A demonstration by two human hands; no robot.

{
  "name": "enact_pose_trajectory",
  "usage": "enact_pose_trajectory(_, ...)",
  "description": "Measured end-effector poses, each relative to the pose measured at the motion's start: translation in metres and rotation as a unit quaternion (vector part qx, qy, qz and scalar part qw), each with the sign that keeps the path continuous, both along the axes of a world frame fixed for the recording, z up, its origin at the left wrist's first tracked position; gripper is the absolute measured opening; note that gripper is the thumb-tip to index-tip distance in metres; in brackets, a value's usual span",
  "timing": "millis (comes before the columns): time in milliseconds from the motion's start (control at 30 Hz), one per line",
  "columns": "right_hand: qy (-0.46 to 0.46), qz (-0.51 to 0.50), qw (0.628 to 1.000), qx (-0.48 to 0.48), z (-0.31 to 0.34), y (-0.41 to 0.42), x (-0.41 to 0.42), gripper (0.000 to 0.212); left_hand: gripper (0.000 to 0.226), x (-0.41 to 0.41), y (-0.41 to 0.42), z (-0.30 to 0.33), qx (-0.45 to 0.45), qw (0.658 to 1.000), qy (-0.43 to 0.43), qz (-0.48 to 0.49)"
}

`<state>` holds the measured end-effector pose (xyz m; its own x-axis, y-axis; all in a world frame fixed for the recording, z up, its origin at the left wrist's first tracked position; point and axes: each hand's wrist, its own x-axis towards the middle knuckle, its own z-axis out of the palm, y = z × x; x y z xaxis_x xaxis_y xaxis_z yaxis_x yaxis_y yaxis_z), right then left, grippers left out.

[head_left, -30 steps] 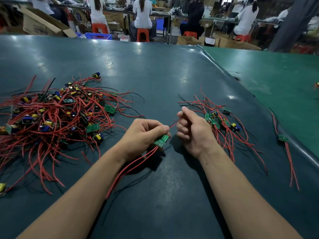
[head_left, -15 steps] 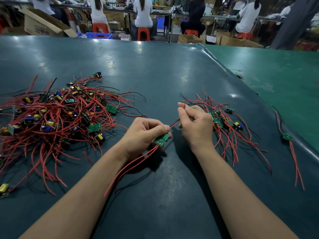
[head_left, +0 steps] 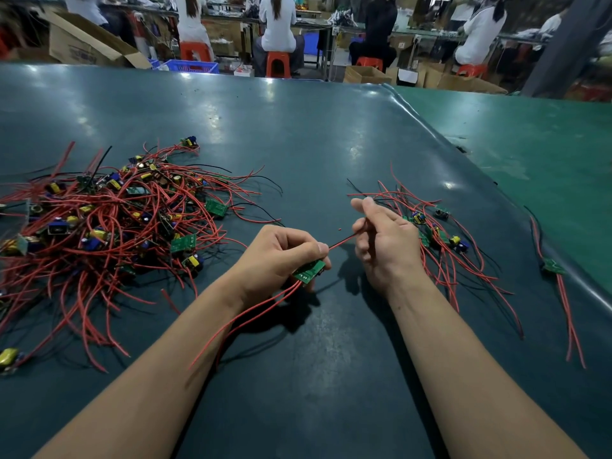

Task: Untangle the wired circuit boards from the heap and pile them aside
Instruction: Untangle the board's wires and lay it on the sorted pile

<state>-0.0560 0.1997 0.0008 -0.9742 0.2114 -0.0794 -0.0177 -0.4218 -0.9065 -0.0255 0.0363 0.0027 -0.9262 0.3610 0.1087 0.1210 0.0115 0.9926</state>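
Head view, two hands (head_left: 281, 256) (head_left: 385, 243), one held board (head_left: 308, 271), two piles (head_left: 109, 220) (head_left: 440, 236)

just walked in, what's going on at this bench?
A person is sorting wired circuit boards on a dark green table. The left hand grips one green circuit board, its red leads trailing back under the forearm. The right hand pinches a red wire running out from that board and draws it straight. The big tangled heap lies to the left; a small sorted pile sits just right of the hands. One stray board lies further right.
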Motion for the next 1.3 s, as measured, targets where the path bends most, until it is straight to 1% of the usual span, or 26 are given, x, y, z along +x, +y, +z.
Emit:
enact_pose_trajectory(167, 0.025, -0.002, 1.0, 0.006, -0.003, -0.001, 0.0, 0.022, 0.023, 0.001, 0.0, 0.0, -0.003, 1.0, -0.001, -0.006)
enact_pose_trajectory(233, 0.027, -0.01, 1.0, 0.003, -0.002, 0.0, -0.001, 0.025, 0.023, 0.0, 0.001, -0.001, 0.015, 1.0, 0.0, 0.016)
enact_pose_trajectory(300, 0.009, 0.025, 0.999, 0.025, 0.0, 0.0, 0.0, 0.037, 0.024, -0.002, 0.004, -0.001, 0.051, 0.997, -0.009, 0.065)
enact_pose_trajectory(333, -0.003, 0.061, 0.997, 0.056, 0.001, 0.0, 0.002, 0.046, 0.025, -0.003, 0.005, -0.002, 0.064, 0.994, -0.012, 0.087)
enact_pose_trajectory(367, -0.008, 0.101, 0.99, 0.094, 0.001, -0.002, 0.004, 0.049, 0.025, -0.003, 0.005, -0.002, 0.065, 0.993, -0.012, 0.1)
enact_pose_trajectory(400, -0.002, 0.137, 0.983, 0.125, 0.0, -0.004, 0.008, 0.046, 0.024, -0.003, 0.005, -0.002, 0.058, 0.993, -0.008, 0.103)
enact_pose_trajectory(433, 0.013, 0.162, 0.977, 0.142, -0.001, -0.007, 0.011, 0.039, 0.024, -0.002, 0.006, -0.002, 0.048, 0.994, -0.004, 0.099)
enact_pose_trajectory(500, 0.042, 0.169, 0.974, 0.145, -0.002, -0.009, 0.015, 0.02, 0.021, -0.001, 0.006, -0.003, 0.036, 0.996, -0.003, 0.086)
enact_pose_trajectory(567, 0.055, 0.129, 0.977, 0.159, -0.002, -0.008, 0.014, 0.021, 0.022, -0.002, 0.005, -0.002, 0.025, 0.996, -0.001, 0.081)
enact_pose_trajectory(633, 0.055, 0.056, 0.986, 0.145, 0.0, -0.004, 0.009, 0.023, 0.024, -0.004, 0.004, -0.001, 0.011, 0.998, 0.004, 0.07)
enact_pose_trajectory(700, 0.041, -0.032, 0.996, 0.074, 0.004, 0.005, 0.003, 0.023, 0.026, -0.003, 0.003, -0.003, 0.005, 0.999, 0.003, 0.051)
enact_pose_trajectory(767, 0.024, -0.107, 0.994, -0.004, 0.009, 0.016, -0.001, 0.025, 0.027, -0.003, 0.003, -0.004, 0.029, 0.998, -0.008, 0.051)
enact_pose_trajectory(800, 0.019, -0.127, 0.991, -0.025, 0.01, 0.02, -0.001, 0.027, 0.026, -0.003, 0.003, -0.005, 0.053, 0.996, -0.014, 0.067)
enact_pose_trajectory(833, 0.015, -0.128, 0.991, -0.025, 0.01, 0.022, -0.002, 0.029, 0.026, -0.005, 0.003, -0.006, 0.078, 0.993, -0.019, 0.09)
enact_pose_trajectory(867, 0.013, -0.104, 0.994, -0.002, 0.011, 0.02, 0.0, 0.03, 0.026, -0.007, 0.003, -0.007, 0.101, 0.988, -0.023, 0.114)
enact_pose_trajectory(900, 0.009, -0.051, 0.998, 0.041, 0.01, 0.015, 0.003, 0.034, 0.025, -0.008, 0.003, -0.007, 0.121, 0.983, -0.026, 0.132)
enact_pose_trajectory(933, -0.001, 0.028, 0.995, 0.098, 0.008, 0.009, 0.006, 0.038, 0.023, -0.01, 0.004, -0.008, 0.139, 0.98, -0.03, 0.142)
enact_pose_trajectory(1000, -0.014, 0.195, 0.96, 0.199, 0.003, -0.005, 0.016, 0.045, 0.022, -0.011, 0.005, -0.01, 0.163, 0.975, -0.032, 0.145)
enact_pose_trajectory(1033, -0.008, 0.251, 0.942, 0.223, 0.0, -0.01, 0.02, 0.042, 0.022, -0.011, 0.005, -0.01, 0.166, 0.975, -0.03, 0.141)
enact_pose_trajectory(1067, 0.001, 0.281, 0.932, 0.231, -0.001, -0.013, 0.022, 0.039, 0.023, -0.011, 0.005, -0.011, 0.162, 0.977, -0.03, 0.137)
enact_pose_trajectory(1133, 0.015, 0.293, 0.927, 0.235, -0.002, -0.012, 0.023, 0.035, 0.028, -0.011, 0.004, -0.01, 0.147, 0.979, -0.037, 0.133)
enact_pose_trajectory(1200, 0.031, 0.269, 0.937, 0.223, 0.002, -0.011, 0.023, 0.024, 0.035, -0.013, 0.004, -0.008, 0.165, 0.974, -0.049, 0.145)
enact_pose_trajectory(1233, 0.037, 0.244, 0.947, 0.205, 0.002, -0.01, 0.023, 0.025, 0.037, -0.014, 0.004, -0.008, 0.185, 0.969, -0.052, 0.154)
enact_pose_trajectory(1267, 0.038, 0.214, 0.959, 0.181, 0.004, -0.01, 0.022, 0.031, 0.037, -0.015, 0.004, -0.007, 0.202, 0.963, -0.05, 0.169)
enact_pose_trajectory(1300, 0.041, 0.18, 0.971, 0.154, 0.006, -0.009, 0.021, 0.034, 0.033, -0.016, 0.003, -0.006, 0.21, 0.958, -0.041, 0.193)
